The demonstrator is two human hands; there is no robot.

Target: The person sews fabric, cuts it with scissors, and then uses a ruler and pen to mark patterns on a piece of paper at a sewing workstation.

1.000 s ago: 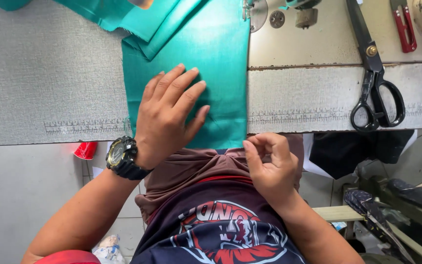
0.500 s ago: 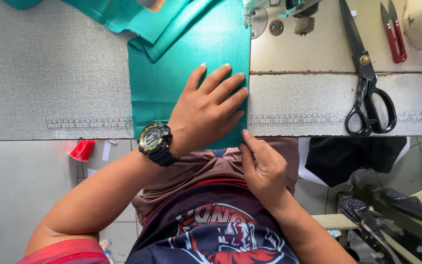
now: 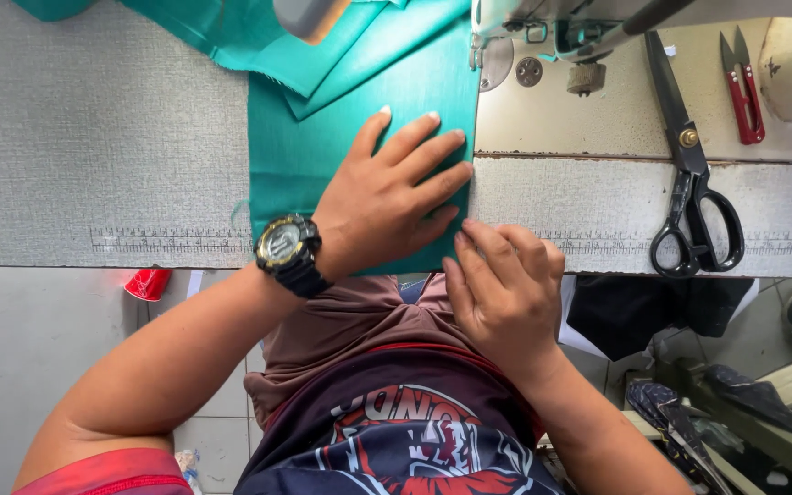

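Teal fabric (image 3: pixel 322 156) lies flat on the grey tabletop (image 3: pixel 93 137), its right edge running up under the sewing machine (image 3: pixel 552 27) at the top. Left hand (image 3: pixel 387 202) is pressed palm-down on the fabric, fingers (image 3: pixel 432 151) spread wide, gripping nothing; black wristwatch (image 3: pixel 286 252) on that wrist. Right hand (image 3: pixel 506 289) sits at the near tabletop edge just beside the left, its fingers curled close together with tips on the fabric's lower right corner; can't tell if they pinch it. More teal pieces (image 3: pixel 249 46) overlap at the top, partly under the main piece. Black scissors (image 3: pixel 694 183) lie on the tabletop right of the machine, well apart from both hands. Red thread snips (image 3: pixel 744 87) farther right. Red cup (image 3: pixel 148 282) below the tabletop edge on the left.
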